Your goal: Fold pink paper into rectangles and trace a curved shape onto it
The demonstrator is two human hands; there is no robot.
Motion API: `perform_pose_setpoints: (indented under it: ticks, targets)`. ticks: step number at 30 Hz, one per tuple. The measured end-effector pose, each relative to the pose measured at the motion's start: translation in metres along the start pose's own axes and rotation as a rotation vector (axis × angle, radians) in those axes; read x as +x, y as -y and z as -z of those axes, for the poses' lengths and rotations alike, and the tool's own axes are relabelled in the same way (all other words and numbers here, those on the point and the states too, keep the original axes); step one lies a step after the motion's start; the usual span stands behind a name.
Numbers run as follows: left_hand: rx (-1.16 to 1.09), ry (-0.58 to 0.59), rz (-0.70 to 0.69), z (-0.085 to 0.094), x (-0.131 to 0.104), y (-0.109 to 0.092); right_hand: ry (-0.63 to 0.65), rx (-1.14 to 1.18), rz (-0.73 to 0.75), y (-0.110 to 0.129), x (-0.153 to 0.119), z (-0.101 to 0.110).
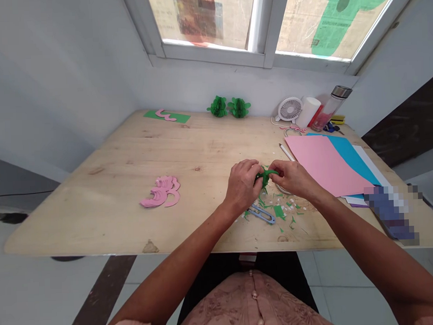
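Beneath a two-paned window (pixel 270 28), one wooden table (pixel 113 161) carries two green paper shapes (pixel 218 107), one fan (pixel 289 108) and one bottle (pixel 329 109) along its far side, pink cutouts (pixel 155 198) to the left and coloured sheets (pixel 325 163) to the right. Right of centre, the left hand (pixel 242 178) and right hand (pixel 291 177) both pinch one green paper piece (pixel 265 177), with paper scraps (pixel 279 211) and one blue cutter (pixel 264 215) crowding their near side.

We reach our left forearm (pixel 193 253) and right forearm (pixel 354 233) forward, the 2 converging ahead of us. Our left hand (pixel 242 180) shows its back, its fingers (pixel 251 164) bent and curled inward. Our right hand (pixel 291 178) faces it close by, thumb (pixel 278 178) and index finger (pixel 278 165) drawn into a pinch.
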State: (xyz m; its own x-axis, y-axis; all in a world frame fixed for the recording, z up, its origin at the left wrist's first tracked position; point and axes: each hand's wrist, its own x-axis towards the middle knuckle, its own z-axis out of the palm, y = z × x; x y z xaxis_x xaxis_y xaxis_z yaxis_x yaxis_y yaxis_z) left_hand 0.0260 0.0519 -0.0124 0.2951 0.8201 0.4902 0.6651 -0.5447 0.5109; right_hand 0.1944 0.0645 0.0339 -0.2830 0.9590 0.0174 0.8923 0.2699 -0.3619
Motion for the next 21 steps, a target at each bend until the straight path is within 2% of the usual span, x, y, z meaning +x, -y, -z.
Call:
perform_pose_setpoints:
  ticks: [7,21]
  targets:
    - [0.030,-0.028,0.011,-0.003,0.002,-0.003,0.002,-0.056,-0.001,0.003,-0.002,0.000]
    - [0.056,-0.014,0.003,-0.004,0.003,-0.006,0.018,-0.320,-0.003,0.017,0.005,0.008]
